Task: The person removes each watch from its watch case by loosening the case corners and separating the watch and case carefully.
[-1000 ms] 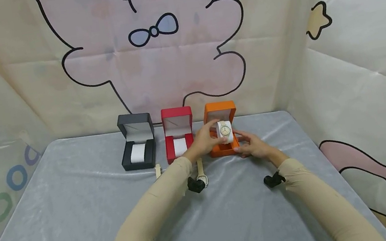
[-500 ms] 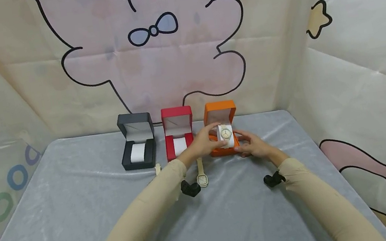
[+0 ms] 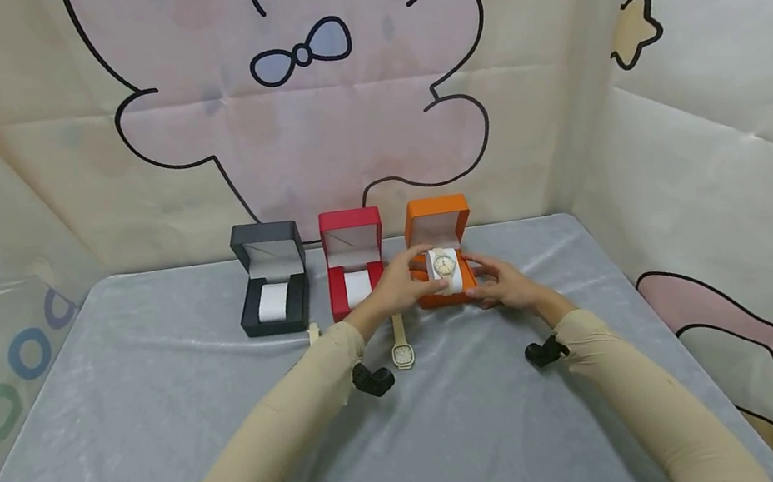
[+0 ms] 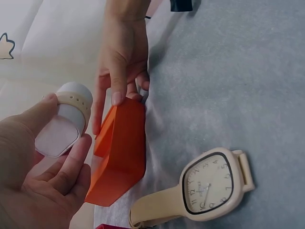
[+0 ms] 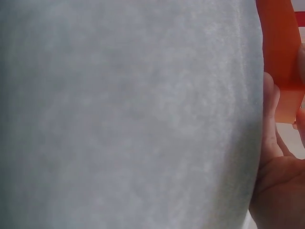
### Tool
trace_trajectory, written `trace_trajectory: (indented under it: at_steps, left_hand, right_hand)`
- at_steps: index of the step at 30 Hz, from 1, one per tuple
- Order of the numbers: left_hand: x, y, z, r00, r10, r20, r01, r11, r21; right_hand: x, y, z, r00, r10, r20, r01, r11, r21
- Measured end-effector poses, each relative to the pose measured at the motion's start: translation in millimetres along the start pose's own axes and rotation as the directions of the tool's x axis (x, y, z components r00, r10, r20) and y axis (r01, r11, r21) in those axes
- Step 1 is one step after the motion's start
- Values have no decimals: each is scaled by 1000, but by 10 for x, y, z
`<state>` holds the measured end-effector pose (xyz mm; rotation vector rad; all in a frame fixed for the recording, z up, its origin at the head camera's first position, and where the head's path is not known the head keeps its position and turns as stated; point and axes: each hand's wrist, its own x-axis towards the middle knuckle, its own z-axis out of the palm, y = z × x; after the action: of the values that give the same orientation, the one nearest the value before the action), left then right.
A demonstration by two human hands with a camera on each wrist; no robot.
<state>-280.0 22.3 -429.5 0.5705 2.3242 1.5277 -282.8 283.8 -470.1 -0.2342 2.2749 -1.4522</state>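
My left hand [image 3: 400, 281] grips a white watch cushion [image 4: 76, 89] between thumb and fingers, with a cream wristwatch [image 3: 444, 265] strapped round it, dial facing me. The cushion is over the open orange watch box [image 3: 434, 206]; in the left wrist view it appears tilted and outside the box's cavity. At the box's right front corner, my right hand [image 3: 503, 283] holds on, thumb on the front edge and fingers along the side. Below my left hand, a second cream watch [image 4: 207, 183] with a squarish dial lies on the cloth.
A red watch box [image 3: 339, 292] and a dark grey one [image 3: 249, 303] stand open to the left, each with a white cushion inside. Another cream strap [image 3: 313, 333] shows partly behind my left forearm. Grey cloth [image 3: 476, 421] covers the table; a printed curtain [image 3: 341, 147] hangs behind.
My left hand has lowered the cushion and watch slightly towards the orange box. The left forearm has shifted left, uncovering more of the squarish watch. My right hand stays at the box.
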Motion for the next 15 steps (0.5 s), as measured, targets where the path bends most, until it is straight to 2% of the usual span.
trace_trajectory:
  at_steps: [4, 15]
  left_hand:
    - [-29, -6, 2, 1000, 11, 4, -11, 1000, -8]
    - [-195, 5, -46, 1000, -16, 14, 16, 1000, -27]
  right_hand:
    - [-8, -13, -13, 1000, 6, 14, -6, 1000, -7]
    - [-8, 2, -64, 998, 3, 59, -2, 1000, -12]
